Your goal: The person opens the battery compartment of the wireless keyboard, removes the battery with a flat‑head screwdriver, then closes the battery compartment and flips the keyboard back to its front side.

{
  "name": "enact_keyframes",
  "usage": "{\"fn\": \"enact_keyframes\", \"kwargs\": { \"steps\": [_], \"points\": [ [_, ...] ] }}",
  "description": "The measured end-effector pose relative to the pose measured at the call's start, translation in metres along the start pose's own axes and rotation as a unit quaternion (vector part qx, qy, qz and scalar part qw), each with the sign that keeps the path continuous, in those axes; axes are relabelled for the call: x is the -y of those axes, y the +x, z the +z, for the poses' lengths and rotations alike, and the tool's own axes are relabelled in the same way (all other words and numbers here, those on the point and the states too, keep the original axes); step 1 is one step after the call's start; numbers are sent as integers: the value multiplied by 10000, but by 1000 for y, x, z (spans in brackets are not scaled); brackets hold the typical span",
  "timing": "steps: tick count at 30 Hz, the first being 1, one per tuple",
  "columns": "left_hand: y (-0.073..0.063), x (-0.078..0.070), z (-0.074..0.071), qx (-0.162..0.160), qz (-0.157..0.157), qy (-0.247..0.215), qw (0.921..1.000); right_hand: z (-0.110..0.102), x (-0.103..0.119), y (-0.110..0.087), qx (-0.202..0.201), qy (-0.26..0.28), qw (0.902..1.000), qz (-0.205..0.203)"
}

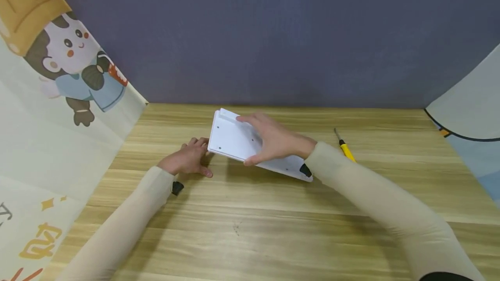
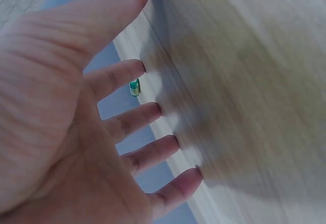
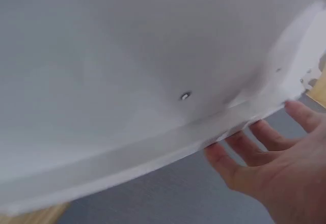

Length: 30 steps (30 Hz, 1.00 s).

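Note:
My right hand [image 1: 279, 138] grips a flat white keyboard-shaped slab [image 1: 234, 135] across its width, thumb at the near edge and fingers over the far edge. Small dark screws or screw holes dot the face turned up, and a raised strip runs along the far edge. The slab is tilted, its left end above the table; its other face is hidden. In the right wrist view, fingertips [image 3: 216, 155] press along the strip's edge. My left hand [image 1: 189, 157] is spread at the slab's left end. A small green cylinder [image 2: 134, 87] shows beyond its fingers in the left wrist view.
A screwdriver [image 1: 345, 147] with a yellow and black handle lies on the wood-grain table [image 1: 250, 229], right of the slab. Behind the table stands a dark blue-grey wall [image 1: 273, 38]. A white panel with cartoon prints [image 1: 78, 73] borders the left side.

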<state>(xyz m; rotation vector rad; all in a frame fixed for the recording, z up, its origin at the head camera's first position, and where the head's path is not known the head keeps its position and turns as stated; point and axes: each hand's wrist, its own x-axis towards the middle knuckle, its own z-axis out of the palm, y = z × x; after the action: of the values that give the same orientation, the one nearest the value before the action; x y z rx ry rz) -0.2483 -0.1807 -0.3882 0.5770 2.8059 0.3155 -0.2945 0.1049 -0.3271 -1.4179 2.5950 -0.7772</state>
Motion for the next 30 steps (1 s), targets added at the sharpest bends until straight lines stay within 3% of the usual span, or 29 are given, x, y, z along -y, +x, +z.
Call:
{"fn": "enact_keyframes", "kwargs": {
  "steps": [6,14,23,30],
  "points": [
    [-2,0,-1,39,101,-84,9999,-10,3,-1,-752,263,9965,-244],
    [-2,0,-1,143,3,-135,9998,-14,2,1,-1622,681,9809,-833],
    [-1,-1,-2,242,-73,-57,9997,-13,1,4,-2083,1304,9622,-1171],
    [-1,0,-2,307,-20,-134,9994,-26,28,-10,-2222,1822,9499,-1225]
  ]
}}
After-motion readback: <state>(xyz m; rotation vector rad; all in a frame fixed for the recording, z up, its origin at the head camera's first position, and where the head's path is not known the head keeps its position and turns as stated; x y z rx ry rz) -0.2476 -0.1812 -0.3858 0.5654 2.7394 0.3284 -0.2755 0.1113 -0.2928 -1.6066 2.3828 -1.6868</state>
